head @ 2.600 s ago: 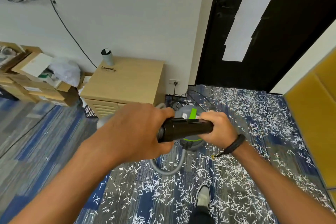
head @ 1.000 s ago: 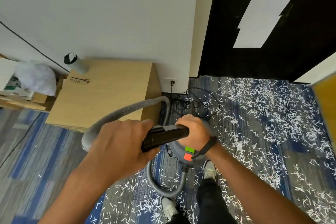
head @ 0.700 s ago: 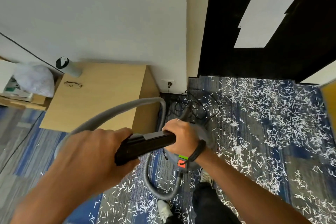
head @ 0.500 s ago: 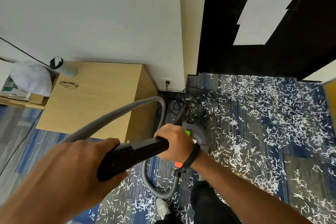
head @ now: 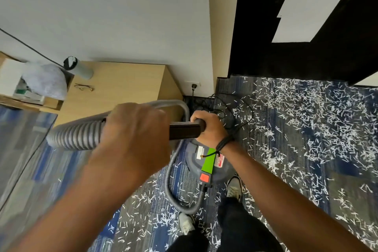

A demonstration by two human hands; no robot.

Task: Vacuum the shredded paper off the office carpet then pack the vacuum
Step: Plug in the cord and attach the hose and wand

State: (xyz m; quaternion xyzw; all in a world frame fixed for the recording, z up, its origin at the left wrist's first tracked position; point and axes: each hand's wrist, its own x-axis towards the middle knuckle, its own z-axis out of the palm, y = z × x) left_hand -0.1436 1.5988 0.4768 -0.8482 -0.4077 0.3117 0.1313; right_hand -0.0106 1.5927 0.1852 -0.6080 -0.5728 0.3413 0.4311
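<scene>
Blue-grey carpet (head: 286, 139), strewn with shredded paper (head: 306, 120) mostly to the right. Wooden table (head: 122, 86) against the wall, carrying a tumbler (head: 78, 68) and glasses (head: 83, 87). Grey vacuum (head: 206, 161) on the carpet just beyond the shoes, below the hands. Ribbed grey hose (head: 75, 136) looping from it. Black tube (head: 185, 131) held level between both hands: left hand (head: 131, 135) curled round the hose end, right hand (head: 210, 127) wrapped round the far end.

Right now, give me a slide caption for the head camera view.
Both hands, left hand and right hand, hold the black nozzle above the vacuum amid shredded paper.
</scene>
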